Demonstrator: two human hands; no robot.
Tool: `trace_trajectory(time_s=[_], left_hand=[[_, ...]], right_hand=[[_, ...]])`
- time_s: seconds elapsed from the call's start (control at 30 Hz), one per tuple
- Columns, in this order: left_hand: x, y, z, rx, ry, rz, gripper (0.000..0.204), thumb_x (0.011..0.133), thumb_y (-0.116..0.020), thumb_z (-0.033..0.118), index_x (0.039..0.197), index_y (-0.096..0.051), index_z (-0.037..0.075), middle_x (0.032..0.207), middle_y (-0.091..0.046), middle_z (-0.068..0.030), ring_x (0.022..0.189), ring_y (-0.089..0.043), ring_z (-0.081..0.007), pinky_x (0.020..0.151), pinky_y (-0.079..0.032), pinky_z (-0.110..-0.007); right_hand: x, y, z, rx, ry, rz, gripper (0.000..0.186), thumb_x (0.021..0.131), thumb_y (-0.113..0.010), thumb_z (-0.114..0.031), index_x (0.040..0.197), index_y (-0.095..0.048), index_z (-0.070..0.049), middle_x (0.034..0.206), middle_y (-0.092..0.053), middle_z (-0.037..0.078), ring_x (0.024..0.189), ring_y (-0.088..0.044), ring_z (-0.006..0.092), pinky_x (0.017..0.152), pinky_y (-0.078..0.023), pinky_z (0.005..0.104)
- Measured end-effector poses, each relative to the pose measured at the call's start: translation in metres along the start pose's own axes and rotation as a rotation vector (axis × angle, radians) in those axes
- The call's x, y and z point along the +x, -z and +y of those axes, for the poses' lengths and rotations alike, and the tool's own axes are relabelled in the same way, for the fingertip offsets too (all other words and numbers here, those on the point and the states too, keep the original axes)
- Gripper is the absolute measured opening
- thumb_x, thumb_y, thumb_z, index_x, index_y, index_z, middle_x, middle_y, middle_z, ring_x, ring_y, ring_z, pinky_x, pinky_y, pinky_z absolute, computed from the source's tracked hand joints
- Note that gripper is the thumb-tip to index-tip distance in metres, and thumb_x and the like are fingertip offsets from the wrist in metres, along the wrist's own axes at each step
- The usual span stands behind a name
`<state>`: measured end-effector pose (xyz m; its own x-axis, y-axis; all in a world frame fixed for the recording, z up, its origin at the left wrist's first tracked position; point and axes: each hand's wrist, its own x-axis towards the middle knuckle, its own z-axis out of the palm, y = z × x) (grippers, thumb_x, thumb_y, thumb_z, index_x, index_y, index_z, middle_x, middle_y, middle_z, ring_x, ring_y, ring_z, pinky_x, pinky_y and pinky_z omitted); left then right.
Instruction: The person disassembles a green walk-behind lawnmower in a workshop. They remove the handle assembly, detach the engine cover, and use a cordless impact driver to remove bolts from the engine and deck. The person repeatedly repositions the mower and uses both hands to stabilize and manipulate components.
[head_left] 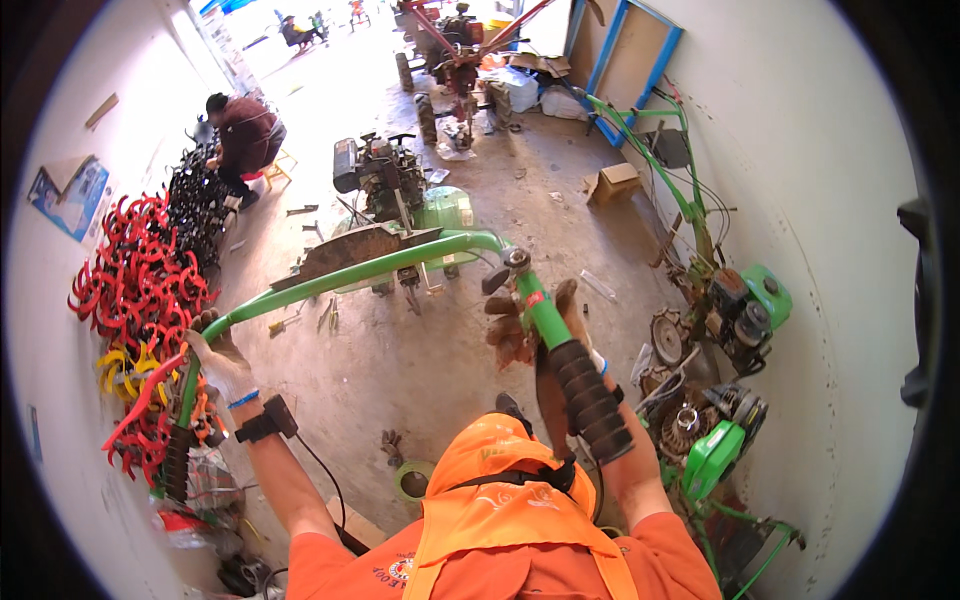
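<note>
A bent green handlebar (pixel 370 265) with ribbed dark grips spans the space before me, leading to a small tiller (pixel 385 185) with a dark engine. My left hand (pixel 225 368), in a pale glove with dark fingers, closes round the bar's left bend, beside a red lever (pixel 150 395). Beneath the right arm of the bar lies my right hand (pixel 508 332), also gloved. Its fingers stick out apart to the left and are not wrapped over the tube; the bar hides its palm. A dark ribbed grip (pixel 592 400) lies over my right forearm.
Piles of red curved blades (pixel 140 260) and black ones (pixel 195 185) line the left wall, where a person (pixel 248 135) bends over. More green machines (pixel 740 310) stand along the right wall, with a cardboard box (pixel 612 184) nearby. Another tiller (pixel 455 70) stands at the back.
</note>
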<state>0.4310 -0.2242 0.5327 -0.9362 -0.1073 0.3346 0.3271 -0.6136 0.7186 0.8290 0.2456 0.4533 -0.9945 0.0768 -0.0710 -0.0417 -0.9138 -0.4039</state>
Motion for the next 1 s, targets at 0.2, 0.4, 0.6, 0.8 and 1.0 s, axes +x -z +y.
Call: trace_trajectory(time_s=[0.2,0.4,0.6,0.8,1.0], left_hand=[[-0.007,-0.004,0.008,0.115,0.087,0.173,0.045,0.117,-0.063,0.046,0.135,-0.069,0.006,0.129,-0.076,-0.0116,0.123,-0.073,-0.0277,0.111,-0.058,-0.045],[-0.104,-0.001,-0.003,0.317,0.471,0.145,0.044,0.115,-0.069,0.043,0.145,-0.067,0.011,0.129,-0.076,-0.0068,0.12,-0.072,-0.0243,0.106,-0.059,-0.043],[-0.275,-0.015,-0.025,0.48,0.733,0.134,0.037,0.116,-0.069,0.035,0.14,-0.071,0.006,0.115,-0.08,-0.0084,0.103,-0.077,-0.0242,0.093,-0.064,-0.045],[-0.412,-0.057,-0.041,0.446,0.751,0.37,0.039,0.118,-0.065,0.03,0.141,-0.068,-0.002,0.115,-0.079,-0.0122,0.1,-0.077,-0.0264,0.087,-0.064,-0.043],[-0.507,-0.078,-0.075,0.973,0.78,0.232,0.031,0.115,-0.066,0.027,0.134,-0.07,0.001,0.107,-0.078,-0.0127,0.091,-0.076,-0.025,0.08,-0.063,-0.043]], right_hand=[[-0.025,-0.06,0.004,0.135,-0.214,-0.201,0.065,0.102,-0.071,-0.071,0.126,-0.066,-0.01,0.103,-0.075,0.014,0.087,-0.073,0.0325,0.083,-0.062,0.0538],[-0.016,-0.065,-0.031,-0.519,-0.276,-0.09,0.029,0.108,-0.074,-0.034,0.117,-0.067,-0.007,0.103,-0.076,0.006,0.091,-0.075,0.0237,0.079,-0.061,0.0429],[-0.01,-0.063,-0.062,-0.395,-0.515,-0.36,0.043,0.112,-0.073,-0.044,0.13,-0.064,-0.006,0.118,-0.075,0.003,0.108,-0.073,0.0151,0.091,-0.061,0.0354],[0.002,-0.064,-0.076,-0.292,-0.595,-0.585,0.053,0.119,-0.06,-0.046,0.152,-0.051,-0.007,0.132,-0.073,0.009,0.118,-0.076,0.0228,0.105,-0.064,0.0463],[0.035,-0.056,-0.086,-0.361,-0.873,-0.865,0.057,0.116,-0.068,-0.039,0.155,-0.048,-0.003,0.124,-0.075,0.011,0.108,-0.077,0.0201,0.096,-0.065,0.0373]])
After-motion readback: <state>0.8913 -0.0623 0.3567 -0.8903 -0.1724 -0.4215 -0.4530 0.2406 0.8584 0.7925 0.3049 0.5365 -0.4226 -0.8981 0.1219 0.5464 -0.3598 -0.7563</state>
